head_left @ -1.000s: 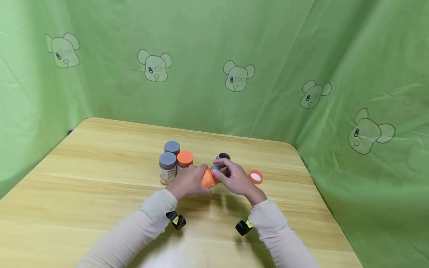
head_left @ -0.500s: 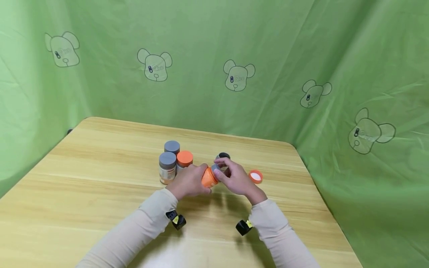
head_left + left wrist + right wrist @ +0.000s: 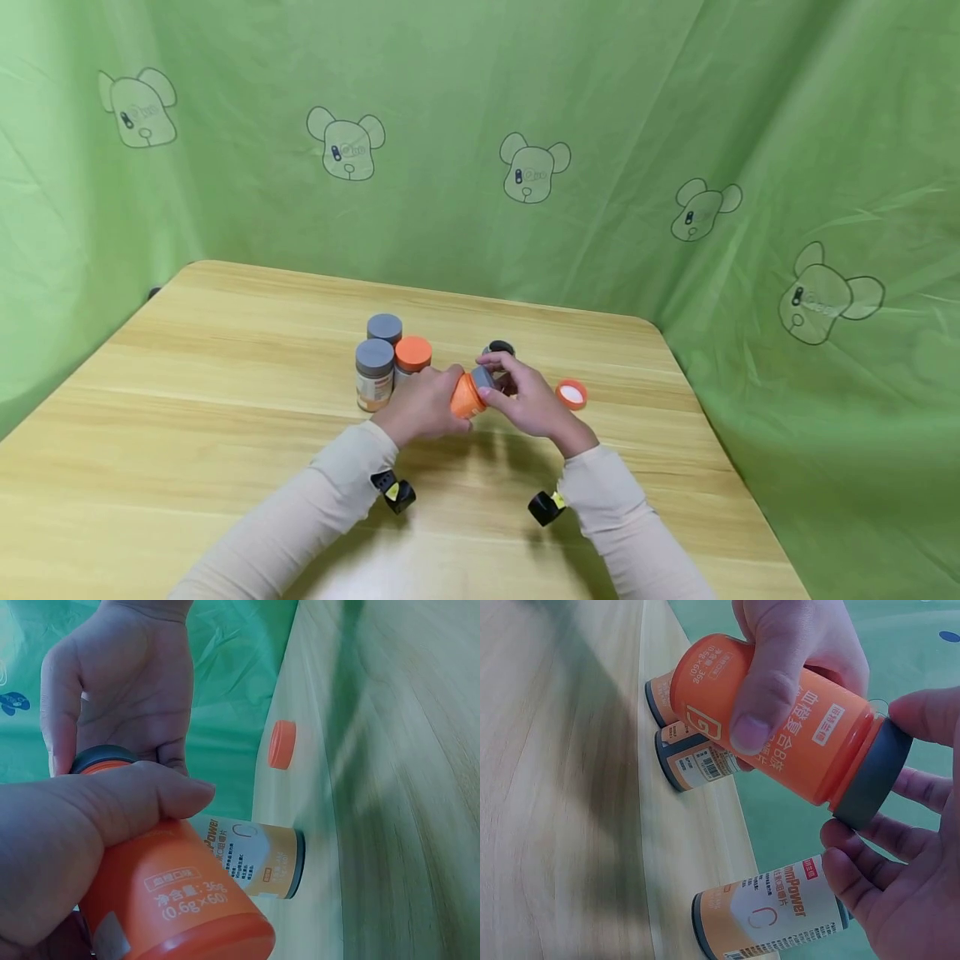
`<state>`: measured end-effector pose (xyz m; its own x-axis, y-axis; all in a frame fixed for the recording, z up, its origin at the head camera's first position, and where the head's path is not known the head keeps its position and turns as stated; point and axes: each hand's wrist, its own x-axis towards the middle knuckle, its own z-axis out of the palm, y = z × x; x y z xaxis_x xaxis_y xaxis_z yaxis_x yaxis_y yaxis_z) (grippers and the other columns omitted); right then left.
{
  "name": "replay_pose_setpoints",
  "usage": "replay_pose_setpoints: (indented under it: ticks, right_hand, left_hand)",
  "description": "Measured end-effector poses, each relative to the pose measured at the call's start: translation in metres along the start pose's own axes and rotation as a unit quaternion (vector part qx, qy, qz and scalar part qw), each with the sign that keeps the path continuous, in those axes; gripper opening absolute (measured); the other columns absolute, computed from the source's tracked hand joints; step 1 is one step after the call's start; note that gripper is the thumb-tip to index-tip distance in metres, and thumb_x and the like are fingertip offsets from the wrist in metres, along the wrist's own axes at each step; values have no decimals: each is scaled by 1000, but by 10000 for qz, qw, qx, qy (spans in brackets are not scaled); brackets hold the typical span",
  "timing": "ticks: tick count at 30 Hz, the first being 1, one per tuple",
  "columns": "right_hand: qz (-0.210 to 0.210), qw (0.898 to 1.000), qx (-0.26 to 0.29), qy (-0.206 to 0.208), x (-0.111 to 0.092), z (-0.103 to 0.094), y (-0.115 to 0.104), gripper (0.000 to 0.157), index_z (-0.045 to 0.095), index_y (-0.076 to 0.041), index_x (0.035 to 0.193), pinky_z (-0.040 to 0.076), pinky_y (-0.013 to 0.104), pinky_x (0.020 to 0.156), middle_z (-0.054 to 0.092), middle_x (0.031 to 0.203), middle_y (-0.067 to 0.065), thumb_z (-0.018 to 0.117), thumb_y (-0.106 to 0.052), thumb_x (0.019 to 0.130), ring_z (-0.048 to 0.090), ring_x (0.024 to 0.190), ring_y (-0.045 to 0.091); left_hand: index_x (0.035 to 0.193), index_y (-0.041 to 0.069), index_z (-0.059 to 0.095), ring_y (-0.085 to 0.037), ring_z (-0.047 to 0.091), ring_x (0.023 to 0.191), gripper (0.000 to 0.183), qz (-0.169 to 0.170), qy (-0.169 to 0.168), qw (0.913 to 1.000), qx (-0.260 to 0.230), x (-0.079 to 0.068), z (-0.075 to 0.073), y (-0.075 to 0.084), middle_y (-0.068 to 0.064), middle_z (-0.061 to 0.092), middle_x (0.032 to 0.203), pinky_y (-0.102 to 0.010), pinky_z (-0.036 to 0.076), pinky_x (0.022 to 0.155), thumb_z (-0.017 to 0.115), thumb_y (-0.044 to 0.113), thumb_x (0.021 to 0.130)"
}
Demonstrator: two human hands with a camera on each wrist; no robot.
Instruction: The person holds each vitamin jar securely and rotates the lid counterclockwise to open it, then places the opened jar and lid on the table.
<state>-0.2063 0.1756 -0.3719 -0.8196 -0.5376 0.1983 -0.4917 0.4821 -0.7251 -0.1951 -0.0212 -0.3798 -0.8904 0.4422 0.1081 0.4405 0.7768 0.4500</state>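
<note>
Head view: Your L hand [image 3: 423, 407] is wrapped round the orange btl [image 3: 467, 400], which is held tilted above the table [image 3: 225, 333], neck toward your R hand [image 3: 528, 402]; the latter pinches the gray cap [image 3: 483, 379] at that end. Three capped btls [image 3: 375, 375] stand grouped near your L hand; an orange lid [image 3: 572, 394] lies white inside up, to the R of your R hand.

L wrist view: Your L thumb crosses the orange btl toward its neck; base faces the camera. The cap is partly hidden here, so you can't tell how far it's threaded. A white btl [image 3: 259, 859] stands just beyond.

R wrist view: Your R thumb and fingers meet the cap's side wall from opp. sides; orange neck shows below its rim. The orange btl looks to be rigid plastic, prob. light (contents not visible) and not esp. fragile; its smooth wall may slip or roll in a loose grip. Best hold: full wrap at mid-body, w/ the cap taken by its side wall, thumb opp. fingers.
</note>
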Motion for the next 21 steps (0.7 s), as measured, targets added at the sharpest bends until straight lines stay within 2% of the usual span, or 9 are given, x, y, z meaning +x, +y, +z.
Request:
replay_pose_setpoints:
  ticks: [4,8,13,21]
  right_hand:
    - [-31,10000,-77,-34,0,-1,0,39,50,-1,131,50,37,78,59,116,16,56,-19,97,61,90,23]
    - [146,9999,-65,-35,1,0,-1,38,50,-3,131,52,36,76,60,117,17,52,-25,100,63,85,20]
    - [239,9997,-3,-56,1,1,0,37,51,-4,131,52,39,74,60,117,17,54,-23,100,63,81,19]
    - [85,9999,-42,-42,0,2,1,38,49,-3,132,51,39,77,59,118,15,56,-21,98,61,87,21]
  left_hand:
    - [112,9,56,-14,55,62,56,-29,-18,10000,92,1,0,0,1,58,77,-30,46,55,84,36,71]
    - [112,10,56,-15,55,63,57,-24,-26,9999,120,1,-1,0,0,58,79,-31,46,56,84,36,71]
    - [111,10,56,-15,55,63,56,-3,-3,9999,104,1,0,-1,0,57,78,-31,46,56,85,36,71]
    - [112,9,57,-15,54,63,57,25,63,9999,136,-1,-1,0,0,57,78,-31,46,56,85,35,70]
